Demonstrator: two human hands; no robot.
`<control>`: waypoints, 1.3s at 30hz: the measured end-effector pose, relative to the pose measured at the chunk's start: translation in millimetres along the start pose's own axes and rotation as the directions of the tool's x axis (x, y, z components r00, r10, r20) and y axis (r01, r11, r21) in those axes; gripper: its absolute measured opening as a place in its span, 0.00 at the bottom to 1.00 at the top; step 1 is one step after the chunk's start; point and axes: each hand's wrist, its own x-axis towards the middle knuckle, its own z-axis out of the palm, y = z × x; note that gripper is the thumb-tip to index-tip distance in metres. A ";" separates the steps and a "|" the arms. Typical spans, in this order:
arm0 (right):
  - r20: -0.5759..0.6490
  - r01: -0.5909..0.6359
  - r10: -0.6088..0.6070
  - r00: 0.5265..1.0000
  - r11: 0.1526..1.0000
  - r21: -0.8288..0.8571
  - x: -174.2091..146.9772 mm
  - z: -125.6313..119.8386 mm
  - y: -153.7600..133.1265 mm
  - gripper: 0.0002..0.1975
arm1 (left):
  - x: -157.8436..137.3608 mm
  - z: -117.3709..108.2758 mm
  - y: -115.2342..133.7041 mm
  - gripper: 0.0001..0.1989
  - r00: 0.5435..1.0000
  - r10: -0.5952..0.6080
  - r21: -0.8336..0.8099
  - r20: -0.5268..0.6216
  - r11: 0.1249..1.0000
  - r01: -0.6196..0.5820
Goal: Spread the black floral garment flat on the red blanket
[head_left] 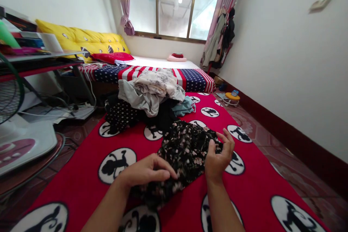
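A black garment with a small pink-and-white flower print (187, 148) lies loosely spread on the red blanket (89, 185). Over its near left part is my left hand (149, 170), thumb and forefinger loosely bent with a gap between them; its other fingers are mostly hidden. At the garment's right edge, my right hand (220, 154) is raised with fingers curved and apart, nothing between them. The garment looks blurred near my left hand. Beyond it sits a clothes heap: a cream patterned cloth (157, 81), a grey garment (144, 98), a black polka-dot piece (122, 116) and a light blue garment (185, 107).
A bed with a stars-and-stripes cover (195, 79) stands beyond the heap, below the window. To the left are a desk (40, 58) and a fan (24, 145). A small yellow stool (232, 96) stands by the right wall, and clothes (217, 40) hang in the corner.
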 end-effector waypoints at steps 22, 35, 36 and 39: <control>0.448 -0.108 0.148 0.882 0.988 -0.113 -10.7 15.0 25.3 0.42 | 13.7 29.3 1.0 0.16 0.984 -0.003 -0.187 0.179 0.982 0.037; 0.382 -0.412 0.382 0.841 0.911 -0.004 5.1 -1.7 22.8 0.17 | 8.6 8.9 -3.6 0.21 0.971 -0.027 0.145 -0.238 0.987 0.063; 0.266 -0.447 0.413 0.871 0.891 0.078 7.2 -3.8 23.1 0.17 | 8.5 7.1 -2.3 0.15 0.958 0.007 0.100 -0.286 0.995 0.022; -0.039 -0.398 0.415 0.909 0.893 0.212 12.2 -5.2 28.1 0.19 | 13.1 -8.0 -11.9 0.12 0.644 0.102 -0.022 -0.758 0.983 -0.181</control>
